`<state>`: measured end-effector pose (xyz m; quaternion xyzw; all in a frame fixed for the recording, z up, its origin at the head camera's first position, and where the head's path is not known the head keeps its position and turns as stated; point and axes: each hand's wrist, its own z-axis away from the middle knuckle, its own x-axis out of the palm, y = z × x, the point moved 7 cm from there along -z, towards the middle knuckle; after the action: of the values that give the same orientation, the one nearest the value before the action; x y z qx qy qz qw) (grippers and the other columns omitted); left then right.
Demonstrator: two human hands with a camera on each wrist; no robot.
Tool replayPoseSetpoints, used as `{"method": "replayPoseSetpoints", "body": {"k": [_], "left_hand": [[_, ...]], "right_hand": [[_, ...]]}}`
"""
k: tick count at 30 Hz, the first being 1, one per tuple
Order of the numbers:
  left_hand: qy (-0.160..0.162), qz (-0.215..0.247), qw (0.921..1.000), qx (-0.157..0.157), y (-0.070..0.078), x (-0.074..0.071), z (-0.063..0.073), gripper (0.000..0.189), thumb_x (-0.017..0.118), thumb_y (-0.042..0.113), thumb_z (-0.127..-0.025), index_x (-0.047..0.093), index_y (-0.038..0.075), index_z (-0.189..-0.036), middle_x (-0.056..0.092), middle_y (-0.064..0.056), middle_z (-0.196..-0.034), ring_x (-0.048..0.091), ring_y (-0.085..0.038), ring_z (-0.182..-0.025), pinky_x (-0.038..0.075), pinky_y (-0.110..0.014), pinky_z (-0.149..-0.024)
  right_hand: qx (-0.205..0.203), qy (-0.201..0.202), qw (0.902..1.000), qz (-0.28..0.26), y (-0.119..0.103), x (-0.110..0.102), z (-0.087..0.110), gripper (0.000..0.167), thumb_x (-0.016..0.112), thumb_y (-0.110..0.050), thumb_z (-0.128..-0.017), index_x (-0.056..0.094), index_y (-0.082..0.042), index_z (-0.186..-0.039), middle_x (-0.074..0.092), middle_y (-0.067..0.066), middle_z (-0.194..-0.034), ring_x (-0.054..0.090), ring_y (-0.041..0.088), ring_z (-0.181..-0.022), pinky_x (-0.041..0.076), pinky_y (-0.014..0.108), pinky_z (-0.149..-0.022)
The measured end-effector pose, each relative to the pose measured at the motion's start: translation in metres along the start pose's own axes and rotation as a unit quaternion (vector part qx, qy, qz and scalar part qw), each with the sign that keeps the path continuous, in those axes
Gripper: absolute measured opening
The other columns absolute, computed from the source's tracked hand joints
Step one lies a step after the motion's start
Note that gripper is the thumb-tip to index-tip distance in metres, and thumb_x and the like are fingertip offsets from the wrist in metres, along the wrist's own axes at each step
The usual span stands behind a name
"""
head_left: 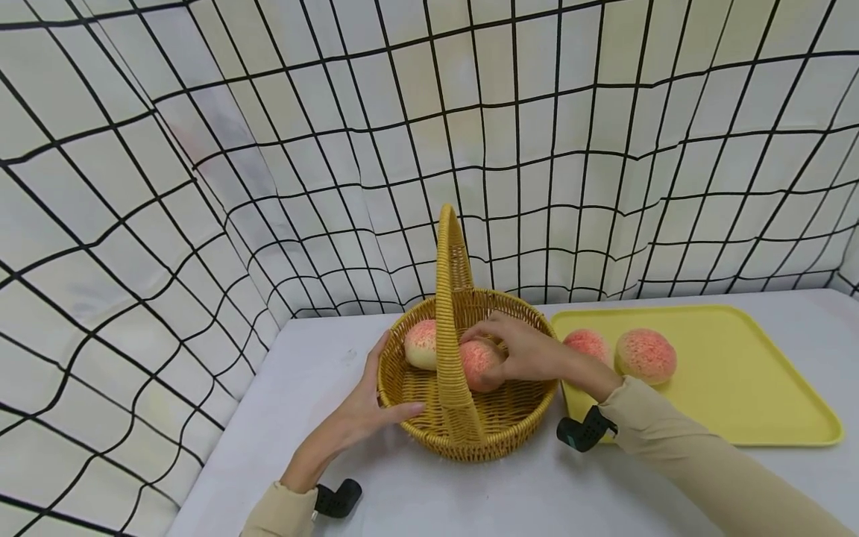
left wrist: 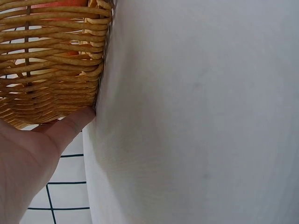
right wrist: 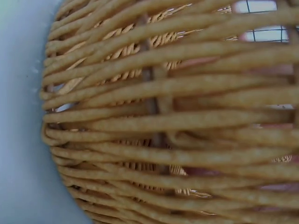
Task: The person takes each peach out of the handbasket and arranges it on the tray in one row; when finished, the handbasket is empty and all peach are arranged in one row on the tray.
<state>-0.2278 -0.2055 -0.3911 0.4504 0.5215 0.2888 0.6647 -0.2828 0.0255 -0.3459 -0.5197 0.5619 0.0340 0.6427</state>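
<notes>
Right hand [head_left: 530, 350] reached inside the wicker basket [head_left: 499, 429], grip curled on a peach [head_left: 478, 364] beside a second peach [head_left: 421, 344]. Left hand [head_left: 362, 410] lay flat against the basket's outer wall, grip relaxed. Two more peaches [head_left: 644, 356] sat on the yellow tray [head_left: 758, 373] on the table [head_left: 470, 492].

Left hand [head_left: 365, 406] lay open, fingers straight, thumb extended; right hand [head_left: 520, 350] reached forward, fingers curled downward, gripping.

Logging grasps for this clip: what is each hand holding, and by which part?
The right hand grips a peach from above, inside the basket. The left hand holds the basket's outer wall, thumb along it.
</notes>
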Motion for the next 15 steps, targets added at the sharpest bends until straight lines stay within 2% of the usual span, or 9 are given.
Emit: {"method": "replayPoseSetpoints", "body": {"k": [4,10,15], "left_hand": [[0.003,-0.005,1.0,-0.003,0.0006,-0.0021,0.0,0.128,0.085,0.038,-0.086,-0.013,0.02,-0.167,0.008,-0.021,-0.173,0.027,-0.043,-0.154,0.027,-0.057,-0.123],[0.004,-0.004,1.0,-0.002,0.0004,-0.0023,-0.0002,0.128,0.085,0.037,-0.086,-0.012,0.019,-0.167,0.009,-0.021,-0.173,0.027,-0.043,-0.154,0.027,-0.058,-0.122],[0.003,0.003,1.0,-0.008,-0.001,-0.0002,0.0002,0.128,0.086,0.037,-0.085,-0.01,0.022,-0.168,0.007,-0.019,-0.173,0.021,-0.041,-0.156,0.024,-0.058,-0.123]], "right_hand": [[0.017,-0.016,0.9997,-0.001,0.002,0.0005,-0.0006,0.053,0.089,-0.027,-0.084,0.068,-0.01,-0.13,0.06,0.009,-0.122,0.057,0.022,-0.108,0.051,0.038,-0.089],[0.001,-0.027,0.9995,-0.014,-0.0036,0.0041,-0.0013,0.06,0.094,-0.024,-0.078,0.064,-0.008,-0.126,0.063,0.007,-0.127,0.059,0.024,-0.118,0.052,0.039,-0.096],[-0.008,-0.041,0.9991,-0.006,-0.0074,0.0075,0.0024,0.059,0.095,-0.026,-0.076,0.068,-0.009,-0.126,0.064,0.004,-0.125,0.057,0.023,-0.117,0.052,0.038,-0.095]]}}
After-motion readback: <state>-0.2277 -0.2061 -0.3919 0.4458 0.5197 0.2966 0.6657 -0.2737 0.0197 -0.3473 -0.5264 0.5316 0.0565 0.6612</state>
